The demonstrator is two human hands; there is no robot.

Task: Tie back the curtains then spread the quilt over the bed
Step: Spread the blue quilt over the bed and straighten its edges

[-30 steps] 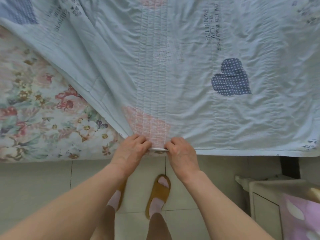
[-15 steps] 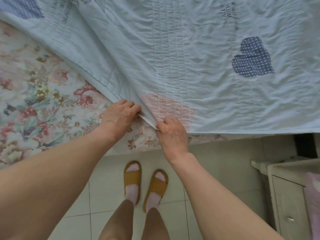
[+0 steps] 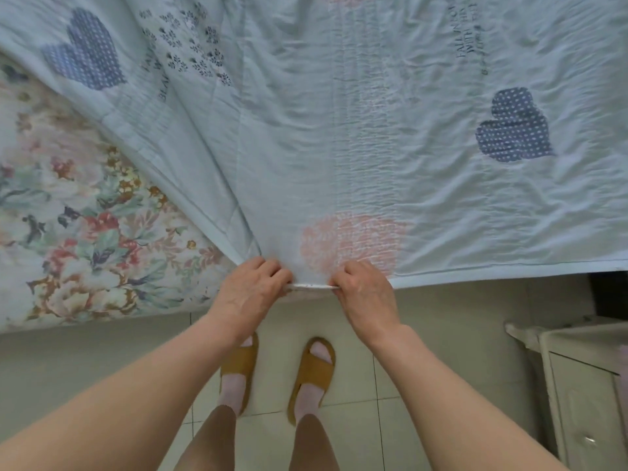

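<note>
Because the person stands at the side of the bed, the nearest things are their own feet in mustard slippers on the pale tiled floor, set just back from the mattress so the arms can reach forward over the edge. Off to the right a white cabinet stands apart from the work and plays no part in it.

Just beyond the feet, both hands meet at the quilt's near hem. The left hand is closed on the hem where the cloth bunches into diagonal folds, and the right hand is closed on the same hem a little to the right, thumb under and fingers curled over. Between them a short, taut length of white edge shows, which suggests they grip close together to get a firm pinch before drawing the fabric out sideways.

Farther off, the pale blue quilt lies across the right and middle of the bed, with a pink patch just beyond the hands and dotted navy hearts farther up. On the right its hem runs along the bed's edge. On the left it slants away, so the floral bedsheet is bare there: the quilt looks only part spread, and that corner probably needs pulling leftward. No curtains are in view, so their state cannot be told.
</note>
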